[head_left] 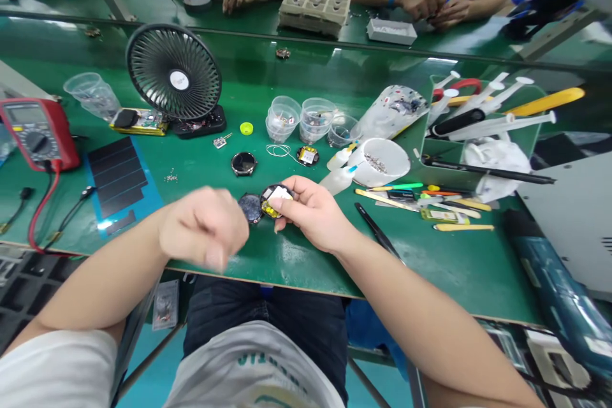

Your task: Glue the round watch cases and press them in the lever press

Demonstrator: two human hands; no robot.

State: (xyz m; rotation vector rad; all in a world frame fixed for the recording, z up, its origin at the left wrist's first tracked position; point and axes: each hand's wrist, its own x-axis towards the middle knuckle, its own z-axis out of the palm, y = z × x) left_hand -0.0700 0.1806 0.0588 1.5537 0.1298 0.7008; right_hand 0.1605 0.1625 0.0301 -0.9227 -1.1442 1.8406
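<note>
My right hand [310, 210] pinches an opened smartwatch body [276, 199], thumb on top, with white and yellow parts showing inside. A dark round watch piece [251, 208] sits right beside it to the left; whether the two are joined I cannot tell. My left hand [205, 226], blurred by motion, is curled closed just left of them over the table's front part. Its fingertips are hidden, so anything inside it does not show. Beyond the hands lie a round watch [243, 164] and another opened watch body [307, 155]. Black tweezers [377, 233] rest right of my right wrist.
A black fan [174, 73], a red multimeter [38, 134] and dark film strips [122, 178] occupy the left. Plastic cups [283, 118], a white tub [382, 162], glue bottles [340, 178] and a tool holder [482, 121] stand behind and right. Co-workers' hands [433, 5] are across the bench.
</note>
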